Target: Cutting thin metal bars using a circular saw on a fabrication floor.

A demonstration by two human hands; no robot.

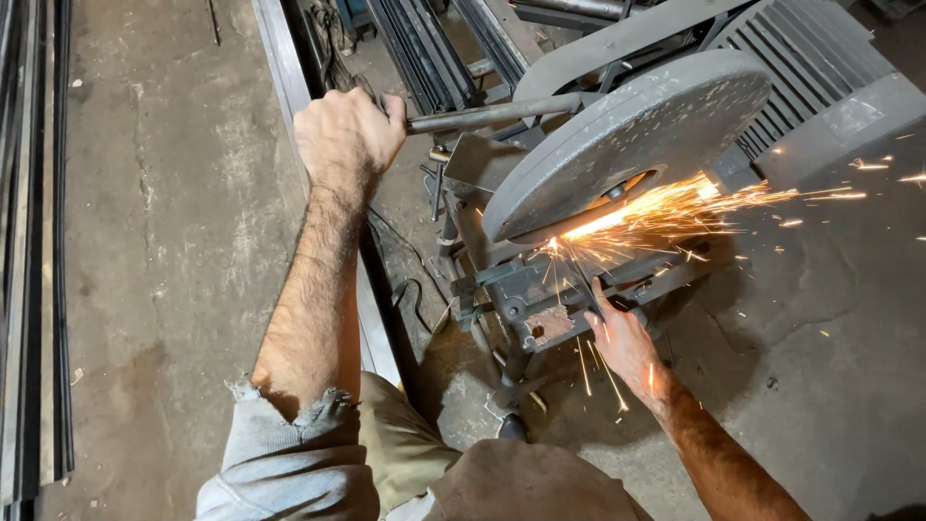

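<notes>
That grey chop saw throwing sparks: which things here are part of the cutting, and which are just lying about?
In use:
- grey chop saw with round blade guard
- its long metal lever handle, gripped by the left hand
- clamp base under the sparks, where the right hand rests

Lying about:
- long steel bars on the concrete floor
- dark metal strips stacked behind

Grey saw guard [627,135] – orange sparks [666,207] – faded pale-blue sleeve [280,463], khaki trousers [405,444].
</notes>
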